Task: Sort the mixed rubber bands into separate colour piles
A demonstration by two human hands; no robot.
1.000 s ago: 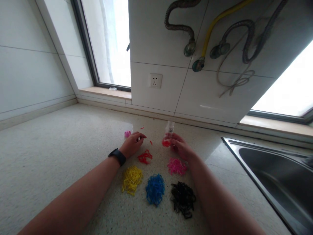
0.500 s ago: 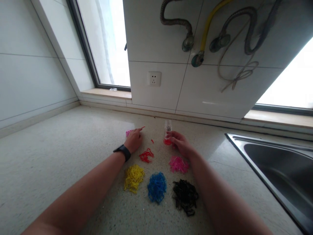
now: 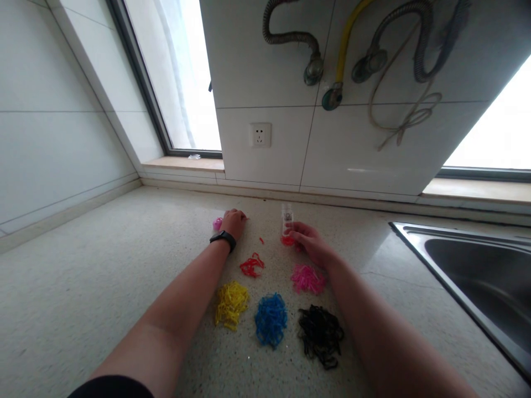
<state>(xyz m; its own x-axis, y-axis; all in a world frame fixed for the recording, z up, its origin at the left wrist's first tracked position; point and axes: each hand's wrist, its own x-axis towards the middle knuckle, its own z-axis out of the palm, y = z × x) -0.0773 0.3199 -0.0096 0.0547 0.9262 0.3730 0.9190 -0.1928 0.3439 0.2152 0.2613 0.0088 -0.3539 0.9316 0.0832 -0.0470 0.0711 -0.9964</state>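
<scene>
My right hand (image 3: 309, 242) is closed round a small clear bottle (image 3: 286, 216) that stands on the speckled counter (image 3: 103, 287) with red bands in its bottom. Stretched far forward, my left hand (image 3: 234, 221) has its fingers curled down over a stray red band, beside a small pink lid (image 3: 217, 223); I cannot make out whether it grips the band. A black watch (image 3: 223, 239) is on that wrist. Between my arms lie small piles of elastic bands: red (image 3: 251, 266), pink (image 3: 307, 279), yellow (image 3: 231, 303), blue (image 3: 271, 319) and black (image 3: 321, 334).
A steel sink (image 3: 464, 276) is set into the counter at the right. The tiled wall behind carries a socket (image 3: 260, 134), hoses and pipes. Windows stand at the back left and right. One loose red band (image 3: 261, 240) lies between my hands.
My left hand has reached further forward, from near the red pile to the stray red band beside the pink lid. My right hand has stayed on the bottle. The camera tilted slightly.
</scene>
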